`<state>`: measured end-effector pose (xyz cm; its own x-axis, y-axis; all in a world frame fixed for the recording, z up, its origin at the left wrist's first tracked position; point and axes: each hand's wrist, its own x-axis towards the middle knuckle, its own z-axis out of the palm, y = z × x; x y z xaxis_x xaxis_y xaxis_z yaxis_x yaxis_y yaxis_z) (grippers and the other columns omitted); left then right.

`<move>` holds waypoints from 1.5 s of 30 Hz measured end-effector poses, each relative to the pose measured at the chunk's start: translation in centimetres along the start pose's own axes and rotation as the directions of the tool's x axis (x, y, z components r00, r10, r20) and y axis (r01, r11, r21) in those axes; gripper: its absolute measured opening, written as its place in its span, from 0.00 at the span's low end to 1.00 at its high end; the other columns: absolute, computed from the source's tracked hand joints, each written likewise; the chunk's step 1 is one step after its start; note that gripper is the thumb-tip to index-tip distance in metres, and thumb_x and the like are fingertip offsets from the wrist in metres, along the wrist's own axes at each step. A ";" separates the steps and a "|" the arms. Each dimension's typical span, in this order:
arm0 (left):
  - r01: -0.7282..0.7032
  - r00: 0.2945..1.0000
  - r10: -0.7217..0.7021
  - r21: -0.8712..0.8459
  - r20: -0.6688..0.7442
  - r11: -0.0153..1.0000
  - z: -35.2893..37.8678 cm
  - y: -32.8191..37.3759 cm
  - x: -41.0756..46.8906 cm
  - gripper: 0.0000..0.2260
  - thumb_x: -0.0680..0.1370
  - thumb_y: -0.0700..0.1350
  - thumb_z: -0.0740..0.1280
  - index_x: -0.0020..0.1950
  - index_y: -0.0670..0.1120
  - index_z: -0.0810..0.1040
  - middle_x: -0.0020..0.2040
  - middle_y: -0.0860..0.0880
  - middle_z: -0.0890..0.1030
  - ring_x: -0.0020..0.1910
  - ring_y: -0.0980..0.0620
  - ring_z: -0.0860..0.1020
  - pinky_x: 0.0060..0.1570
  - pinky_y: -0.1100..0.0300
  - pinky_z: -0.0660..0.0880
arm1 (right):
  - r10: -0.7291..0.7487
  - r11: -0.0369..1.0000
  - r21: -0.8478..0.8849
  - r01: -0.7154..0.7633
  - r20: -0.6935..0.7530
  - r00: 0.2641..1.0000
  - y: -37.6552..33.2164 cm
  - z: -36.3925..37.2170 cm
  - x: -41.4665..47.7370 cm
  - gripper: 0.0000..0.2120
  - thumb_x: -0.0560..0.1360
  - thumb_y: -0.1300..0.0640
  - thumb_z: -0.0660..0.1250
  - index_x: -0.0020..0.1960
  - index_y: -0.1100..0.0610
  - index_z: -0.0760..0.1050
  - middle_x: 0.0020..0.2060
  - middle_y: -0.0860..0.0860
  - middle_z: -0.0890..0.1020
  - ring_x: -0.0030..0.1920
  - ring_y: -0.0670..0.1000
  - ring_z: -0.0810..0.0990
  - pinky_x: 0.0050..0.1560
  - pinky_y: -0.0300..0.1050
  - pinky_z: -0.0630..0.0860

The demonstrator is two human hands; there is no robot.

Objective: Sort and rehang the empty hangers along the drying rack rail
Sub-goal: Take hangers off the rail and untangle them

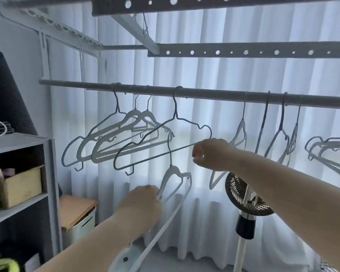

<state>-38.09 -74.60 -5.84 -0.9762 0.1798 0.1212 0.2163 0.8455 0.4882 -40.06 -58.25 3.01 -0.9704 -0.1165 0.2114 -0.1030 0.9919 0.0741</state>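
A grey rail [204,94] runs across the view with several empty hangers on it. A dark wire hanger [177,118] hangs near the middle; my right hand [210,154] is closed on the right end of its bottom bar. A white hanger [173,173] dangles below, its long hook caught on the wire hanger. My left hand [143,205] grips the white hanger's left shoulder. Three more hangers [126,138] cluster at the left of the rail. Several others [279,134] hang edge-on at the right.
Perforated rack bars [243,52] cross overhead. A grey shelf unit [18,173] with boxes stands at the left, and a lidded white bin [79,216] beside it. A standing fan [245,199] is under my right arm. White curtains fill the background.
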 end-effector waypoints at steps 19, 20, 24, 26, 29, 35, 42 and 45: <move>-0.089 0.970 0.092 0.025 -0.227 0.996 -2.9 14.2 12.3 0.10 0.75 0.38 0.57 0.53 0.43 0.76 0.42 0.46 0.85 0.36 0.47 0.81 0.46 0.56 0.78 | 0.071 0.985 -0.112 -0.128 -0.415 0.907 15.2 -6.3 5.3 0.24 0.77 0.54 0.59 0.71 0.54 0.58 0.69 0.53 0.67 0.71 0.56 0.62 0.73 0.52 0.52; -0.087 0.972 0.089 0.021 -0.217 0.996 -2.6 14.4 12.5 0.11 0.75 0.38 0.57 0.53 0.44 0.76 0.41 0.48 0.85 0.33 0.48 0.80 0.43 0.57 0.78 | 0.060 0.986 -0.118 -0.121 -0.420 0.905 15.4 -6.3 5.4 0.23 0.77 0.54 0.59 0.71 0.54 0.58 0.68 0.53 0.68 0.70 0.56 0.63 0.72 0.52 0.53; -0.075 0.977 0.080 0.033 -0.198 0.997 -1.4 14.8 13.0 0.11 0.75 0.39 0.56 0.53 0.45 0.75 0.43 0.48 0.85 0.32 0.50 0.78 0.41 0.59 0.74 | 0.029 0.985 -0.142 -0.102 -0.442 0.897 15.7 -6.2 5.5 0.23 0.77 0.54 0.58 0.70 0.54 0.59 0.66 0.53 0.70 0.68 0.56 0.65 0.72 0.51 0.54; -0.081 0.978 0.088 0.045 -0.188 0.996 -1.2 15.0 13.0 0.11 0.75 0.39 0.56 0.52 0.44 0.76 0.44 0.47 0.86 0.32 0.50 0.78 0.39 0.60 0.72 | 0.021 0.984 -0.146 -0.097 -0.448 0.894 15.9 -6.2 5.5 0.23 0.77 0.54 0.59 0.70 0.54 0.59 0.66 0.53 0.70 0.68 0.56 0.66 0.72 0.52 0.54; -0.115 0.983 0.121 0.048 -0.137 0.992 -1.1 15.1 12.9 0.12 0.75 0.39 0.56 0.52 0.44 0.77 0.44 0.47 0.86 0.28 0.52 0.77 0.35 0.62 0.71 | 0.025 0.984 -0.144 -0.102 -0.457 0.889 16.0 -6.0 5.5 0.23 0.77 0.53 0.59 0.71 0.53 0.58 0.66 0.53 0.70 0.67 0.56 0.66 0.72 0.52 0.53; -0.177 0.978 0.186 0.096 -0.094 0.979 -1.7 14.4 12.7 0.13 0.78 0.48 0.57 0.58 0.46 0.75 0.51 0.48 0.83 0.46 0.48 0.81 0.46 0.58 0.73 | 0.088 0.976 -0.141 -0.167 -0.446 0.891 15.1 -6.2 5.7 0.25 0.77 0.53 0.58 0.72 0.53 0.57 0.68 0.53 0.69 0.69 0.55 0.64 0.73 0.53 0.50; -0.337 0.902 0.356 0.121 -0.244 0.934 -5.4 10.8 11.6 0.18 0.77 0.59 0.57 0.64 0.54 0.70 0.59 0.56 0.77 0.62 0.54 0.72 0.56 0.59 0.67 | 0.069 0.981 -0.118 -0.154 -0.530 0.845 11.5 -6.9 6.5 0.28 0.76 0.55 0.59 0.74 0.54 0.54 0.74 0.51 0.59 0.75 0.52 0.53 0.74 0.51 0.41; -0.358 0.855 0.374 0.114 -0.359 0.927 -7.4 7.8 11.4 0.15 0.77 0.57 0.58 0.60 0.54 0.74 0.53 0.57 0.77 0.59 0.55 0.72 0.52 0.61 0.66 | 0.015 0.987 -0.128 -0.101 -0.548 0.836 8.4 -7.4 7.9 0.28 0.76 0.53 0.59 0.74 0.54 0.55 0.74 0.50 0.59 0.75 0.52 0.53 0.75 0.50 0.41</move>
<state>-47.47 -69.70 5.74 -0.7484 0.2900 0.5965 0.5484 0.7763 0.3107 -46.92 -51.20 12.56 -0.6936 -0.1102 0.7119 0.0248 0.9840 0.1764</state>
